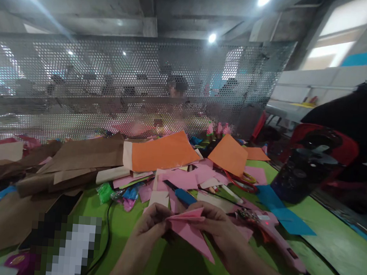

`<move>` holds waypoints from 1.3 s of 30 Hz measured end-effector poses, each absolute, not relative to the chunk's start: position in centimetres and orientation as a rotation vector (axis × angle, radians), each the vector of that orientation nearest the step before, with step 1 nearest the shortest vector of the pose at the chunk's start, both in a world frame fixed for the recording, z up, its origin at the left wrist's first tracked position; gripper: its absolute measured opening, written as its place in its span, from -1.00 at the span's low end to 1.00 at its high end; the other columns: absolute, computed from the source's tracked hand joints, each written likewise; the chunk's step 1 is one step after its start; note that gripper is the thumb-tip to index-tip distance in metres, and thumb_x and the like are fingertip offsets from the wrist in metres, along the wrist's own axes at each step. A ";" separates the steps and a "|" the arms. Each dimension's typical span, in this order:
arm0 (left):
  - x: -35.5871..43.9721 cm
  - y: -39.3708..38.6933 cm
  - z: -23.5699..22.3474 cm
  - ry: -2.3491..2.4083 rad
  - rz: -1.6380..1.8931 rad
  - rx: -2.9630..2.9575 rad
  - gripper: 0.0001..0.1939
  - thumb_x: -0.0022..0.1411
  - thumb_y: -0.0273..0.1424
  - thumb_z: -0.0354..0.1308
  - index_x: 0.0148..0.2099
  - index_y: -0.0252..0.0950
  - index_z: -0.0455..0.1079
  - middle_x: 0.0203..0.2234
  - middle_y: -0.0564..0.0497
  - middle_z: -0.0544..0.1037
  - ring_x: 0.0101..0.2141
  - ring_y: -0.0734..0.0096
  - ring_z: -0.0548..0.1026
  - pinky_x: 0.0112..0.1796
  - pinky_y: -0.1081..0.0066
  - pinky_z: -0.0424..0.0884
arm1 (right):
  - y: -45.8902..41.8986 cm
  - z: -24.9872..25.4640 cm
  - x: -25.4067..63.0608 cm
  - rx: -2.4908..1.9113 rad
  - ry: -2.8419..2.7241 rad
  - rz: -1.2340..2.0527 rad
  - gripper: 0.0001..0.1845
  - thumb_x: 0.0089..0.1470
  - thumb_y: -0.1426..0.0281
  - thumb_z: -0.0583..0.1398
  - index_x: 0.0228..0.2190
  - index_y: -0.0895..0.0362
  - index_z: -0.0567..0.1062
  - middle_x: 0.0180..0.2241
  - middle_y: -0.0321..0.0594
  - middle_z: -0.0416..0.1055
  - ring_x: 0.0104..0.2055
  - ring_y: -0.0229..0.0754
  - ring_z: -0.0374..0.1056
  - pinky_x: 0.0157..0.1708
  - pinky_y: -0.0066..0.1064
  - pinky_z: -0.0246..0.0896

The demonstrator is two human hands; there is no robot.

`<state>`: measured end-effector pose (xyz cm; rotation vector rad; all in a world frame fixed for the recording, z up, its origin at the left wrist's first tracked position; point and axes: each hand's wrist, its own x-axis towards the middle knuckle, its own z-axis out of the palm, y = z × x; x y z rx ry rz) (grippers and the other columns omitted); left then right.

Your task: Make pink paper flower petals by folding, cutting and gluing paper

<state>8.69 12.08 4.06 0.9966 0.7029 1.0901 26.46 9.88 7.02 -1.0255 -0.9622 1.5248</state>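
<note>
Holding, near centre: left hand [153,223], fingers pinching the left tip of one folded pink paper sheet [191,236]; right hand [219,227], fingers gripping its upper right edge. Advisable: edges aligned, light pressure, clearance from pink plastic glue gun [279,239], right.

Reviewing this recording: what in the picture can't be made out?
All in the head view:
- Pink folded paper: underside faces away, edges partly covered by the left hand and right hand.
- White item, lower left: surface hidden by pixel blocks.
- Purple item: cut off by the bottom edge.
- Glue gun: label too small to read.
- People behind the perforated panel: blurred, veiled by it.
</note>
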 end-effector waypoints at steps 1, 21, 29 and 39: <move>8.7 12.1 3.9 0.686 1.090 0.988 -0.78 0.04 -0.28 0.27 -0.33 -0.31 0.39 -0.57 0.09 0.47 -0.56 0.47 0.44 -0.47 0.46 0.35 | 9.9 6.9 26.5 -1.016 -0.962 1.525 -0.93 -0.15 0.46 0.32 -0.48 0.14 0.58 -0.50 -0.29 0.48 -0.47 -0.27 0.31 -0.45 -0.48 0.13; 8.5 11.3 5.7 0.749 1.106 0.918 -0.80 0.10 -0.29 0.25 -0.26 -0.28 0.39 -0.55 0.10 0.47 -0.50 0.45 0.44 -0.37 0.42 0.36 | 9.3 8.6 26.0 -1.100 -0.962 1.470 -0.97 -0.19 0.43 0.29 -0.55 0.11 0.53 -0.51 -0.30 0.43 -0.51 -0.24 0.28 -0.53 -0.46 0.11; 8.6 12.1 4.6 0.697 1.043 1.083 -0.63 -0.01 -0.17 0.38 -0.32 -0.35 0.40 -0.52 0.08 0.45 -0.48 0.52 0.37 -0.40 0.50 0.27 | 9.7 7.8 26.1 -1.050 -1.055 1.395 -0.82 -0.14 0.33 0.35 -0.39 0.08 0.56 -0.39 -0.27 0.49 -0.33 -0.13 0.37 -0.23 -0.29 0.25; 8.4 12.3 4.4 0.799 1.081 1.226 -0.71 0.08 -0.21 0.29 -0.42 -0.33 0.35 -0.57 0.12 0.36 -0.51 0.52 0.29 -0.46 0.51 0.20 | 9.6 7.7 26.3 -1.064 -1.280 1.238 -0.90 -0.06 0.32 0.34 -0.44 0.08 0.58 -0.42 -0.27 0.49 -0.34 -0.15 0.37 -0.31 -0.38 0.21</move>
